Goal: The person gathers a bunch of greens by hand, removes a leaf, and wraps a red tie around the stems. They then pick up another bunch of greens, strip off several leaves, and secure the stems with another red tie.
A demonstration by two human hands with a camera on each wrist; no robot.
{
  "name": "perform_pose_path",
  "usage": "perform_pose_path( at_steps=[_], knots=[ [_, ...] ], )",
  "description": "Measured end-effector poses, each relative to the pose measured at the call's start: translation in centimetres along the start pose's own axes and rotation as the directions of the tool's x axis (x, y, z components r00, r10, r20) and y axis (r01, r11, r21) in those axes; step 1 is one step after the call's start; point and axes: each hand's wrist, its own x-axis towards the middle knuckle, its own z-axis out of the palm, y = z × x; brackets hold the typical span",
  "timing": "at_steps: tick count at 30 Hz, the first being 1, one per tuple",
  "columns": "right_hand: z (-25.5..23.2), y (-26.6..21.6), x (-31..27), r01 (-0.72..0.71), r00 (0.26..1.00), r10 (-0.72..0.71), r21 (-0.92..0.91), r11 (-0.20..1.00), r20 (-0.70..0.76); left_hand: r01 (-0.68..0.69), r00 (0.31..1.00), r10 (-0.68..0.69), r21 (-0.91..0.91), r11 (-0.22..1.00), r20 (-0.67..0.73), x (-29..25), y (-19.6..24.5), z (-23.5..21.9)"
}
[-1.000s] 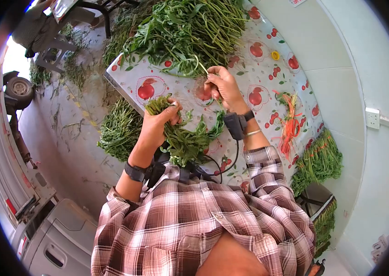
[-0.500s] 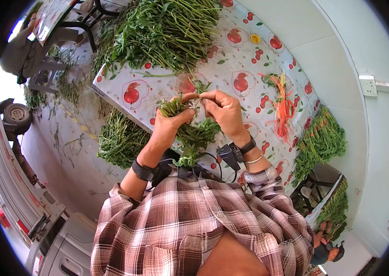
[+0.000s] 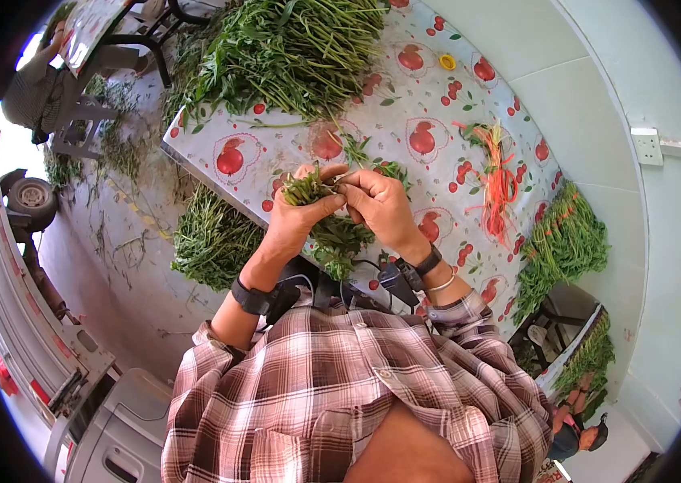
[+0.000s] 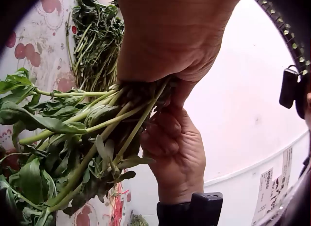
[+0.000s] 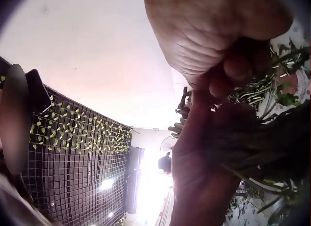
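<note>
My left hand (image 3: 296, 219) grips a bunch of leafy green stems (image 3: 339, 241). Its stem ends (image 3: 302, 190) stick out above the thumb, and the leaves hang below toward the body. In the left wrist view the leafy stems (image 4: 80, 124) fan out from under the palm. Close against the left fingers, my right hand (image 3: 385, 208) has thumb and fingertips pinched together at a stem by the top of the bunch. From the right wrist, the curled right fingers (image 5: 235, 68) meet the left hand (image 5: 199, 172); the pinch point is mostly hidden.
A big heap of green stems (image 3: 292, 60) covers the far end of the patterned table (image 3: 276, 145). Orange-red ties (image 3: 497, 193) and a yellow ring (image 3: 447, 62) lie to the right. Tied greens (image 3: 563, 241) sit at the right edge, and another pile (image 3: 211, 241) stands left, below the table edge.
My right hand has come down from above the table to the left hand and now pinches close at the bunch. The left hand keeps its hold throughout. The view has shifted a little.
</note>
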Motion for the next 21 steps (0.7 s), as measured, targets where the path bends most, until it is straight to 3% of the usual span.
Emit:
perform_pose_path(
  at_steps=[4, 10, 12, 13, 15, 17, 19, 21],
  knots=[
    [0.6, -1.2, 0.0, 0.074, 0.997, -0.074, 0.02, 0.997, 0.003, 0.023, 0.999, -0.023, 0.012, 1.0, 0.045, 0.1, -0.8, -0.9],
    [0.6, -0.1, 0.1, 0.102, 0.994, -0.098, -0.089, 0.991, 0.048, -0.051, 0.998, 0.052, 0.042, 0.998, -0.022, 0.4, -0.6, -1.0],
    [0.4, -0.4, -0.1, 0.075, 0.995, -0.055, -0.273, 0.959, 0.08, -0.113, 0.988, 0.104, -0.08, 0.99, -0.112, 0.6, -0.3, -1.2],
    [0.4, 0.1, 0.0, 0.073, 0.996, -0.054, -0.272, 0.96, 0.077, -0.117, 0.988, 0.103, -0.115, 0.986, -0.119, 0.7, -0.2, -1.4],
    [0.5, 1.7, 0.3, 0.249, 0.968, -0.245, -0.303, 0.92, 0.051, -0.106, 0.989, 0.095, -0.101, 0.989, -0.11, 0.9, -0.2, -1.7],
    [0.8, 2.3, 0.6, 0.319, 0.945, -0.322, -0.365, 0.875, 0.054, -0.093, 0.992, 0.084, -0.089, 0.992, -0.096, 1.0, -0.2, -1.7],
    [0.9, 1.9, 0.5, 0.377, 0.917, -0.397, -0.43, 0.82, 0.048, -0.008, 0.995, -0.004, -0.119, 0.993, -0.104, 0.7, 0.2, -1.8],
    [0.7, 1.1, 0.4, 0.447, 0.884, -0.444, -0.537, 0.715, 0.145, 0.116, 0.988, -0.133, -0.18, 0.977, -0.084, 0.4, 1.7, -1.4]
  ],
)
